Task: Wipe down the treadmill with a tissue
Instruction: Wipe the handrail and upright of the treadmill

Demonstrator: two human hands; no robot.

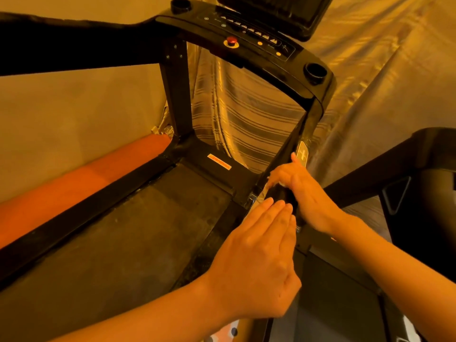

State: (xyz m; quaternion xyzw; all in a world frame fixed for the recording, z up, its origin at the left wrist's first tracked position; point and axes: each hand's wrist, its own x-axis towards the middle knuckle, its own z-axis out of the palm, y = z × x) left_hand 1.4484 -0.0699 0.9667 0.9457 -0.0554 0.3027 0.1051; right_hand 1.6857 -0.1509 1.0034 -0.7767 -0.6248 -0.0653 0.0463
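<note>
The grip belongs to the right hand (pixel 306 196), whose fingers curl over the treadmill's (pixel 123 230) right handrail (pixel 309 127) and hold a small white tissue (pixel 282 184) pressed against it; only scraps of the tissue show between the fingers and the dark rail, the rest being hidden under the palm. The thumb points up along the rail toward a pale control panel (pixel 303 154) set into it. The left hand (pixel 259 253) has no grip on anything: its fingers (pixel 276 211) lie straight and close together, the tips touching the same rail just below the right hand. Both forearms reach in from the bottom of the view. The dark running belt (pixel 148 218) fills the lower left, framed by black side rails. Above, the black console (pixel 249 45) carries a red button (pixel 231 40), a row of small keys, and a round cup holder (pixel 315 71) at each end, with a dark screen (pixel 276 11) behind it. A striped, shiny curtain (pixel 241 119) hangs behind the frame, a reddish skirting (pixel 86 176) runs along the plain wall (pixel 74 107) at left, and another dark machine (pixel 419 181) stands at the right edge.
</note>
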